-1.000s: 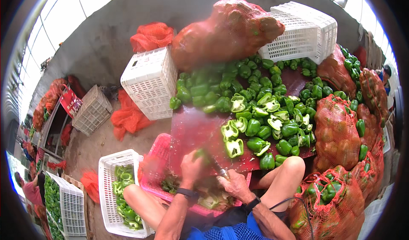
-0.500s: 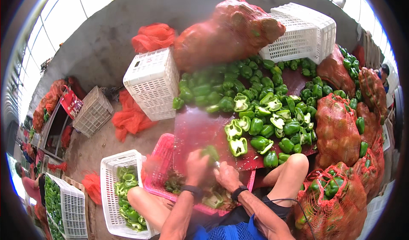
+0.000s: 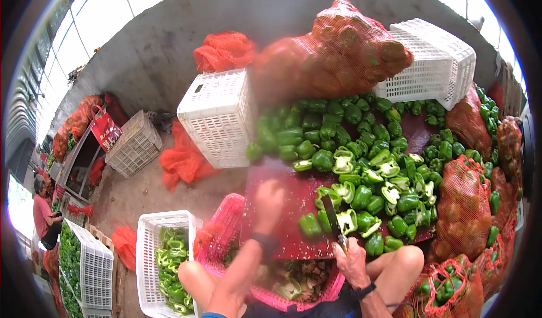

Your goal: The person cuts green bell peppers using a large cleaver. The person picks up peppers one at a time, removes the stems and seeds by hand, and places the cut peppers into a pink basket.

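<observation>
White crate [image 3: 148, 250] of cut green pepper pieces stands at left, beside a pink basket [image 3: 226, 233] of trimmings. Left hand [image 3: 270, 202], motion-blurred so that its finger state cannot be told, hovers over the dark red cutting board [image 3: 282, 191]. Right hand [image 3: 350, 259], fingers closed around a knife [image 3: 332, 219], holds the blade beside 1 whole green pepper [image 3: 310, 226] at the pile's near edge.

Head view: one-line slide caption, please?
Right hand holds a knife over a red board beside heaped green peppers; left hand blurred above it.
</observation>
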Demonstrator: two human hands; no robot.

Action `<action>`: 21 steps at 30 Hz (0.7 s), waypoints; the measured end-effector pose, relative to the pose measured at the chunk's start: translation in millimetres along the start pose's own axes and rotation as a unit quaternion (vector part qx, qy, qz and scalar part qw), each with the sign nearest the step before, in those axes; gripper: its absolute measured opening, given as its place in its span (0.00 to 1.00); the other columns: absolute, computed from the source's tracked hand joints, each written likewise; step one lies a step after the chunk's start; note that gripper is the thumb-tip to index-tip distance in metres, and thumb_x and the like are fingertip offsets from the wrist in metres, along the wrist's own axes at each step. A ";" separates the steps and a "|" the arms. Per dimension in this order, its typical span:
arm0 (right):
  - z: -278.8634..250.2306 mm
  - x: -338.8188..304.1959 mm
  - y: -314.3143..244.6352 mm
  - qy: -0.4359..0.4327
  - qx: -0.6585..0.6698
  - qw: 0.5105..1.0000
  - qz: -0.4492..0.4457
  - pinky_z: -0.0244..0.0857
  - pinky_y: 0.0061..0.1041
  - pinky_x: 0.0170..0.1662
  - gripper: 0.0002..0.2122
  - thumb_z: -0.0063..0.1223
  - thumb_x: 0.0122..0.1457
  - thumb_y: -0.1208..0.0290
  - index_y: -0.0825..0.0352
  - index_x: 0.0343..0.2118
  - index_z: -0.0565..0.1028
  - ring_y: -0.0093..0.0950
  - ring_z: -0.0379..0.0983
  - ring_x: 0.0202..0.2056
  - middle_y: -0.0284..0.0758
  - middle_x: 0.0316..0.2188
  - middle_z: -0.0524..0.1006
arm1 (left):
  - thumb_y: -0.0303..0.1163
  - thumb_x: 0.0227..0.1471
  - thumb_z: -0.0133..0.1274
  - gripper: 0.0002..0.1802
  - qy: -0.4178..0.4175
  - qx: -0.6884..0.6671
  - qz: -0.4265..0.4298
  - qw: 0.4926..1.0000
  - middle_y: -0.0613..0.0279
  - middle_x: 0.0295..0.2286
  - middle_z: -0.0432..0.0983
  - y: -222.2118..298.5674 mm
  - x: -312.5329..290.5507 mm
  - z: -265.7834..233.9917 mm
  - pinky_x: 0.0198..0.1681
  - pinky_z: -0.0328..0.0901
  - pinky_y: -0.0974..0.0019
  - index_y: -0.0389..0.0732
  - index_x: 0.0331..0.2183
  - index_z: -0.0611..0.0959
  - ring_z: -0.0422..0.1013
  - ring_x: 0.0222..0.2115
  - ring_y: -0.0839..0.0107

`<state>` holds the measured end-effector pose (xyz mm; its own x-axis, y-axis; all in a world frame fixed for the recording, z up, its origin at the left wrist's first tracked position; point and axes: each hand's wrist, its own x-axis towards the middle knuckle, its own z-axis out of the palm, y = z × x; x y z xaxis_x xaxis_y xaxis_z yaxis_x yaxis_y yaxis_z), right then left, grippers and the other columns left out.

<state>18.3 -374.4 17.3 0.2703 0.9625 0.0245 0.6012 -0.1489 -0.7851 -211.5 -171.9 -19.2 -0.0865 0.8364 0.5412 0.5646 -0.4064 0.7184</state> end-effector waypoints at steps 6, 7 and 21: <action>-5.7 2.2 -10.0 -0.030 0.061 0.998 0.001 0.67 0.39 0.24 0.11 0.61 0.56 0.70 0.68 0.29 0.68 0.44 0.74 0.20 0.43 0.18 0.74 | 0.29 0.48 0.58 0.24 -0.006 0.119 -0.041 0.992 0.42 0.44 0.76 -86.2 131.5 -4.0 0.51 0.67 0.54 0.35 0.49 0.79 0.73 0.46 0.50; -1.8 4.5 -12.1 -0.037 0.068 0.997 0.005 0.67 0.39 0.24 0.11 0.61 0.56 0.70 0.68 0.29 0.68 0.44 0.74 0.20 0.43 0.18 0.74 | 0.33 0.50 0.56 0.23 -0.007 0.153 -0.011 0.988 0.40 0.47 0.74 -112.2 142.7 -5.6 0.53 0.66 0.53 0.36 0.49 0.79 0.71 0.49 0.47; 18.8 21.6 -18.7 -0.112 0.047 0.992 0.027 0.66 0.37 0.24 0.12 0.62 0.55 0.68 0.69 0.31 0.69 0.42 0.73 0.19 0.41 0.17 0.72 | 0.30 0.31 0.66 0.27 -0.289 0.124 0.049 0.948 0.49 0.45 0.71 -115.2 116.9 -18.7 0.53 0.67 0.55 0.40 0.41 0.80 0.69 0.48 0.50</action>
<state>-1.2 -346.5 20.9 0.1207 0.9815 -0.1485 0.5142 -0.1898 -0.8364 -302.0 -34.3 -30.6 0.3999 0.8901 0.2184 0.7289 -0.4534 0.5130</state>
